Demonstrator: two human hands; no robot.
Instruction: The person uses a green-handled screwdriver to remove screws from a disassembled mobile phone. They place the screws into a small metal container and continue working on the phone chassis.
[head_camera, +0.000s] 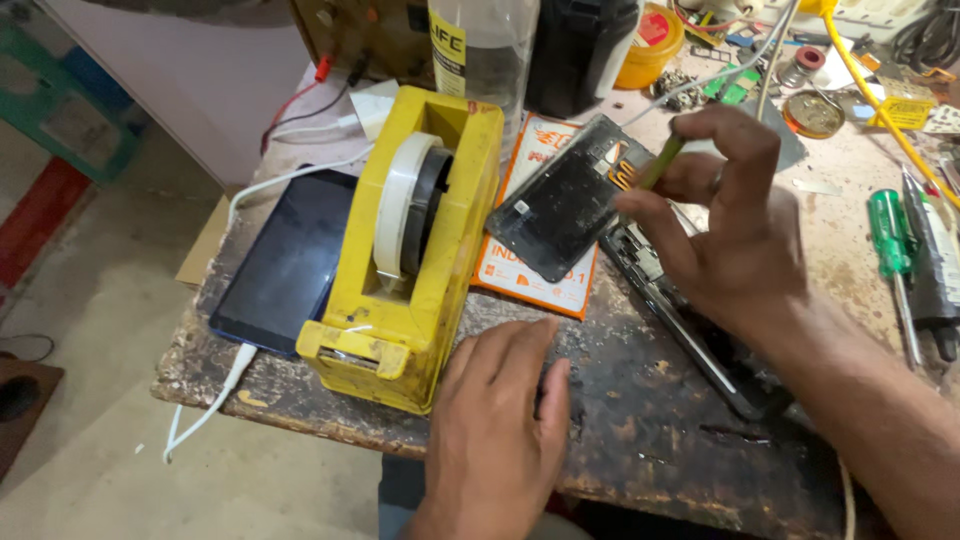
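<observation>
Right hand (735, 235) is raised over the table (650, 430), its thumb and fingers pressed together around a thin yellow-green tool (661, 163) whose tip points down at a dark phone back panel (568, 197); that panel lies tilted, partly on an orange and white printed packet (560, 285) that rests flat near the middle of the table, and partly over a dark phone frame (690, 325) that runs beneath the hand; left hand (495, 430) lies palm down at the near edge of the table, fingers loosely spread, holding nothing, just beside the base of a yellow tape dispenser (420, 250); the dispenser carries a roll of pale tape (400, 200) upright in its slot; to its left a dark tablet (290, 260) lies flat with a white cable (215, 400) plugged into its near end and hanging off the table; behind the dispenser stands a clear bottle (480, 50) with a yellow and black label; a round yellow container (655, 40) sits at the far side; a green-handled screwdriver (890, 250) lies at the right, well apart from both hands.
</observation>
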